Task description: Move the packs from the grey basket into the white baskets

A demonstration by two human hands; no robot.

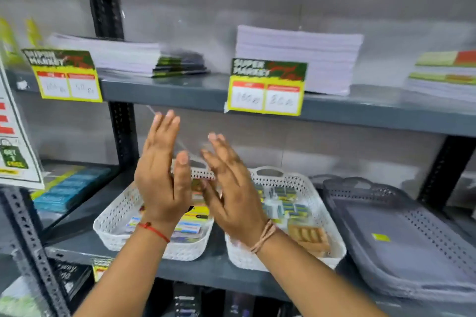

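Two white perforated baskets stand side by side on the middle shelf: the left white basket [113, 224] holds several colourful packs [188, 228], the right white basket [324, 216] holds small blue-and-yellow packs [291, 207] and a brown pack [310, 238]. To their right lies the grey basket [401, 237], showing only a small yellow label inside. My left hand [163, 172] and my right hand [230, 183] are raised above the white baskets, palms facing each other, fingers extended, holding nothing.
The grey metal shelf [201, 267] has black uprights [121, 134] at left and right. The upper shelf carries paper stacks [296, 56] and yellow price tags [265, 90]. Blue packs [69, 188] lie on the neighbouring shelf at left, beside a hanging sign [13, 141].
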